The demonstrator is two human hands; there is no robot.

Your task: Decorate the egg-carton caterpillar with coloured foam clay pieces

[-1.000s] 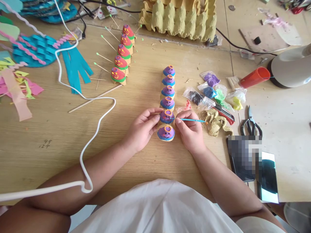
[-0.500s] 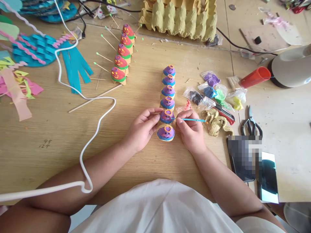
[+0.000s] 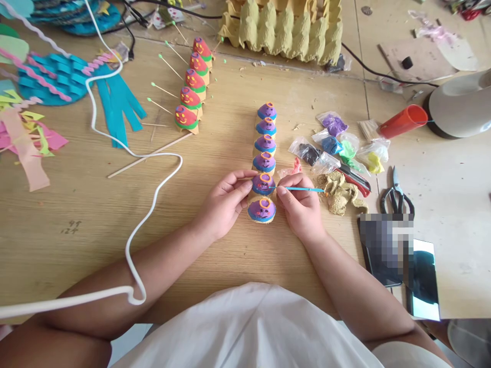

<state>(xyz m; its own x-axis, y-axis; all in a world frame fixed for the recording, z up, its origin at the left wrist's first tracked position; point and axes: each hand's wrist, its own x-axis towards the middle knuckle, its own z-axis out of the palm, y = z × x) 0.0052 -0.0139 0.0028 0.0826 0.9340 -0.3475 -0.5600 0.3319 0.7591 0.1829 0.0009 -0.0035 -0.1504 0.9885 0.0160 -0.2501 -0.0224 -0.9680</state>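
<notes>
A row of egg-carton cups (image 3: pixel 264 160) stands on the table, each coated in purple and blue clay with an orange ring on top and a small face. My left hand (image 3: pixel 227 203) grips the side of the second-nearest cup (image 3: pixel 260 185), thumb and fingers at its left edge. Between the thumb and fingers of my right hand (image 3: pixel 301 207) is a thin blue modelling tool (image 3: pixel 305 189), its tip at that cup's face. The nearest cup (image 3: pixel 261 210) sits just in front, with pink cheeks.
Bags of coloured clay (image 3: pixel 332 145), a utility knife (image 3: pixel 355 181), carton scraps (image 3: pixel 338 194) and scissors (image 3: pixel 397 197) lie to the right. Farther left stands a red-and-green cup row (image 3: pixel 191 94) with sticks. A white cable (image 3: pixel 153 204) crosses my left forearm. Behind is an egg carton (image 3: pixel 284 33).
Almost nothing differs. Both hands keep their places at the second-nearest cup, and the modelling tool's tip stays at its face.
</notes>
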